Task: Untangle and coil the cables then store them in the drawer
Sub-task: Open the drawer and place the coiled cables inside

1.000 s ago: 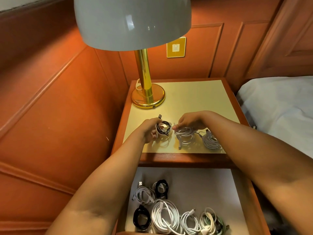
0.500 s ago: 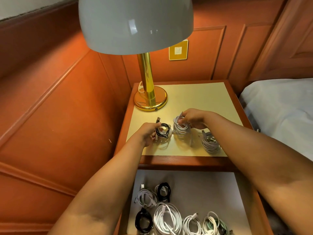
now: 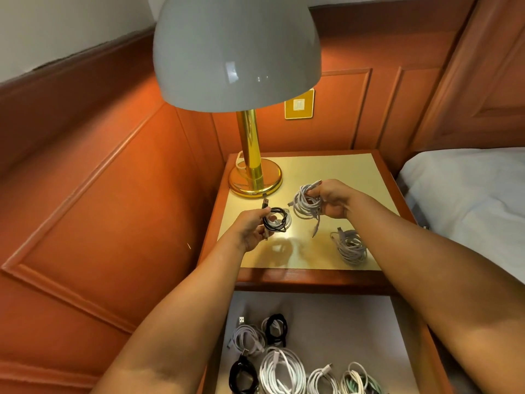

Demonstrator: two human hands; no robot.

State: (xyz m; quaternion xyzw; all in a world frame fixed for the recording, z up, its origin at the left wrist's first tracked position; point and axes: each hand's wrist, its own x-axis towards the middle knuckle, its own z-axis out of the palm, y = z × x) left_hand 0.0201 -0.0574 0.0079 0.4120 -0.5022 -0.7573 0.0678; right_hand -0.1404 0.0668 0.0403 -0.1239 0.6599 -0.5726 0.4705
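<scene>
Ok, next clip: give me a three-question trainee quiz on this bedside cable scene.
1. True or false: the left hand holds a black coiled cable.
2. What does the right hand hold? A) the lamp B) a grey cable bundle C) nothing
3. How many cable bundles lie unheld on the nightstand top?

Key: 1 true. 2 B. 3 one, the grey coil near the front right; the open drawer below already holds several coils.

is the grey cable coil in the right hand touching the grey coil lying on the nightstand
Apart. The head view shows the right hand holding its grey coil lifted, with bare nightstand top between it and the lying grey coil.
</scene>
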